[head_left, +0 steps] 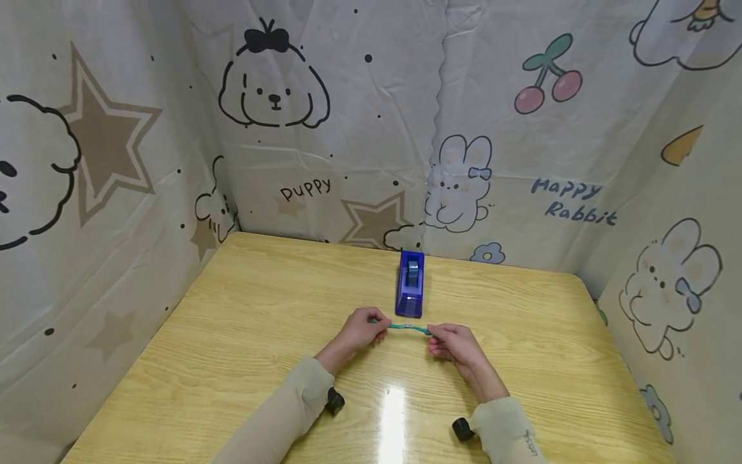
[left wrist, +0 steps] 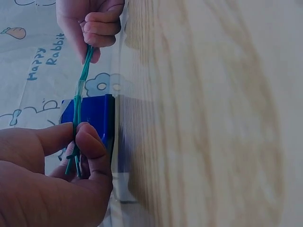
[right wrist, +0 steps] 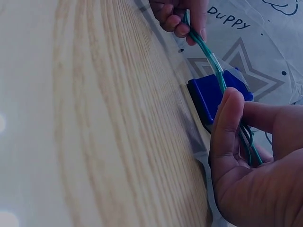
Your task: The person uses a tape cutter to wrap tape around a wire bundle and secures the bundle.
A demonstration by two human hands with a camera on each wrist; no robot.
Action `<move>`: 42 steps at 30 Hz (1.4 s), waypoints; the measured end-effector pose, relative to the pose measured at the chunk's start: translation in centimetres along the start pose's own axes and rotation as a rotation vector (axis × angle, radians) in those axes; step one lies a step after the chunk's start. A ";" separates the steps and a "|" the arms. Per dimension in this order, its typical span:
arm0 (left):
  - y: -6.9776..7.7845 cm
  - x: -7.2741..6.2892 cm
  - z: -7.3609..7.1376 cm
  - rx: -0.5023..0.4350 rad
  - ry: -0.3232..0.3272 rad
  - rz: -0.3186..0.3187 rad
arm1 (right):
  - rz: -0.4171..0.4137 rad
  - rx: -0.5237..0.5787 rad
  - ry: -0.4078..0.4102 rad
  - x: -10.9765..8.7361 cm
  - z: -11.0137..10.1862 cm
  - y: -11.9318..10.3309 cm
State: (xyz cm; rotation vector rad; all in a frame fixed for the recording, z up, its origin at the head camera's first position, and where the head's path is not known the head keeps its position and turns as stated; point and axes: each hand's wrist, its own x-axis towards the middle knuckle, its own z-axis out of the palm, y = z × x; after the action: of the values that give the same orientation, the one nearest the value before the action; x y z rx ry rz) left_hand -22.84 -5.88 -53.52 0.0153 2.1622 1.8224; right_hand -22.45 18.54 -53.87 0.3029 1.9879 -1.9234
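A bundle of thin green strands [head_left: 408, 327], like cord or wire, stretches between both hands above the table. A band of clear tape [left wrist: 80, 88] wraps its middle. My left hand [head_left: 363, 330] pinches one end between thumb and fingers; in the left wrist view several loose strand ends [left wrist: 75, 164] stick out below the fingertips. At the other end, my right hand [head_left: 458, 348] pinches the bundle, and a looped part [right wrist: 247, 137] shows behind its thumb and finger. Just beyond the hands stands a blue tape dispenser [head_left: 410, 303] with a roll of tape in it.
The wooden table [head_left: 261, 290] reaches back to a patterned cloth [head_left: 371, 129] that hangs behind it and on both sides. A small black device [head_left: 334, 401] sits at the left cuff, another black device [head_left: 462, 429] at the right cuff.
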 end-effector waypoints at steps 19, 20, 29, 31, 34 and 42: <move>-0.1 1.2 0.1 -0.010 0.082 -0.078 | -0.047 0.039 -0.008 0.0 -0.3 -0.1; -0.1 1.2 0.1 0.000 0.083 -0.070 | -0.045 0.039 -0.009 0.0 -0.3 -0.1; 0.1 1.1 0.2 0.054 0.083 -0.009 | -0.019 0.036 -0.001 0.4 -0.2 -0.2; 0.0 1.1 0.1 0.054 0.081 0.001 | -0.013 0.034 0.001 0.6 -0.2 -0.1; 0.0 1.1 0.0 0.060 0.074 0.018 | -0.012 0.026 -0.016 0.6 -0.1 -0.1; 0.1 1.0 -0.1 0.061 0.043 0.042 | -0.022 0.020 -0.024 0.4 -0.2 -0.2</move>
State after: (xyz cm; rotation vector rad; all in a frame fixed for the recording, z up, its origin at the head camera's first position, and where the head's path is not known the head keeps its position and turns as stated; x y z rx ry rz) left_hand -23.83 -5.73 -53.60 0.0362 2.2623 1.7945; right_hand -22.87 18.66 -53.81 0.2635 1.9660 -1.9517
